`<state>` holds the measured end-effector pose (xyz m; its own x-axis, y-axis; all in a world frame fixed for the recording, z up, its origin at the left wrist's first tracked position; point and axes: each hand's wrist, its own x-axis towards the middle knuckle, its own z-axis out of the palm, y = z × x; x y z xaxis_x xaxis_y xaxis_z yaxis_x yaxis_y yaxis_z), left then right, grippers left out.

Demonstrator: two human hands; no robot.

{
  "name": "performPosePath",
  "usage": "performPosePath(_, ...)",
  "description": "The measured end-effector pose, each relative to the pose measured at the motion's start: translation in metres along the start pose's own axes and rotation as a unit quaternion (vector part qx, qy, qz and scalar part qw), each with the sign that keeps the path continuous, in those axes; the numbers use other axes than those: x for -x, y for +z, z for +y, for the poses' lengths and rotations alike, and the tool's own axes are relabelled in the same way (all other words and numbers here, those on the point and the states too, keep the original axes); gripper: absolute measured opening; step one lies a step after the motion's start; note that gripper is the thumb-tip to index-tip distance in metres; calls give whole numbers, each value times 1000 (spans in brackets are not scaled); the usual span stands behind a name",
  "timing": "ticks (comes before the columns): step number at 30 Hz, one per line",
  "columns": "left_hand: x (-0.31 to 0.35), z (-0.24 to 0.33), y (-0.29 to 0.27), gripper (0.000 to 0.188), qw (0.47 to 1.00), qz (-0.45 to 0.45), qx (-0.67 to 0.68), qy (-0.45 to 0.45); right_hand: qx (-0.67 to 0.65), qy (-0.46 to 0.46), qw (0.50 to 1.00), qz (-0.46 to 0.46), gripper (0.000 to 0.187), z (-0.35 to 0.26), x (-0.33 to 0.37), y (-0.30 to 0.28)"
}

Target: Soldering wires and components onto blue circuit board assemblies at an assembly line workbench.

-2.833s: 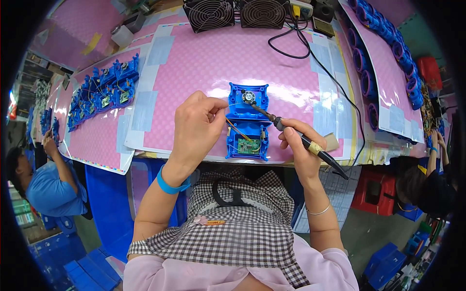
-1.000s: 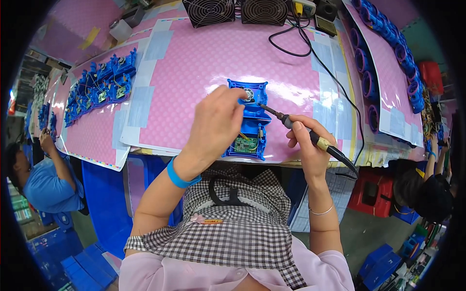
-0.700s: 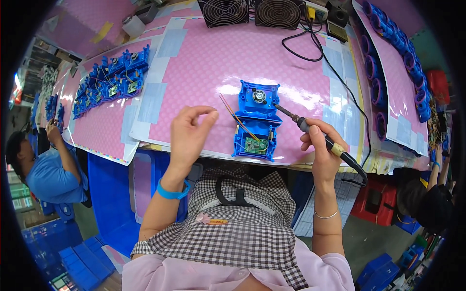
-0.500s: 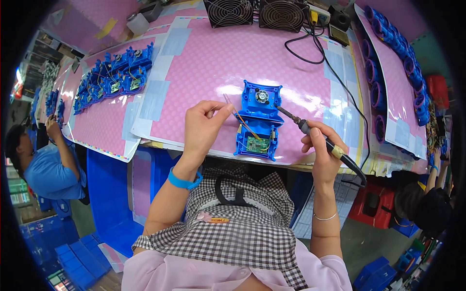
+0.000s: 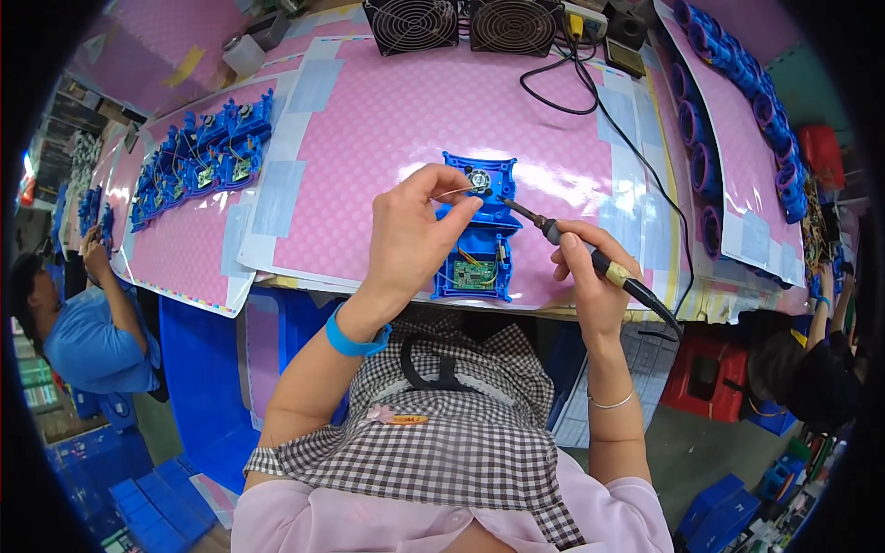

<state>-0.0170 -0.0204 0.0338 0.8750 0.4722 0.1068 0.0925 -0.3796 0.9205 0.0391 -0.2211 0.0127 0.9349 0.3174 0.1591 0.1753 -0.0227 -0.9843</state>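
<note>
A blue plastic housing [image 5: 505, 241] lies unfolded in two halves on the pink table in front of me. Its far half carries a round silver speaker [image 5: 479, 180]; the near half holds a green circuit board [image 5: 474, 274] with thin wires. My left hand [image 5: 415, 230] is closed over the housing's left side, pinching a thin wire [image 5: 450, 194] beside the speaker. Part of the housing is hidden behind those fingers. In my right hand [image 5: 595, 267] is a soldering iron [image 5: 546, 225], gripped like a pen, its tip by the right edge of the speaker half.
Two black fans [image 5: 512, 26] stand at the far edge. A black cable [image 5: 636, 152] runs down the right side of the table. More blue housings [image 5: 207, 170] sit in rows at left, and blue rings [image 5: 701, 170] line the right. Co-workers sit at both sides.
My left hand has moved right with the wire, from beside the housing to the speaker. The soldering iron stays close to the speaker half. The whole view has shifted slightly left.
</note>
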Motion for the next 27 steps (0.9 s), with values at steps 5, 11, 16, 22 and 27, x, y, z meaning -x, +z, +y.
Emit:
performPosePath(5,-7,-14,5,14,981,-43,-139,130,5,2,1000,1,18,-1,1,0)
performPosePath(11,-10,-13,7,13,964,-72,-208,150,-20,3,1000,19,19,-4,0,-3)
performPosePath(16,-12,-4,8,13,965,-98,-212,117,-27,-11,999,11,19,-4,1,-4)
performPosePath(22,-13,-3,10,15,967,-94,-206,116,-34,-16,999,11,19,-4,2,-5)
performPosePath(27,-14,-5,11,16,968,-89,-207,113,-30,-8,999,10,18,-4,1,-6)
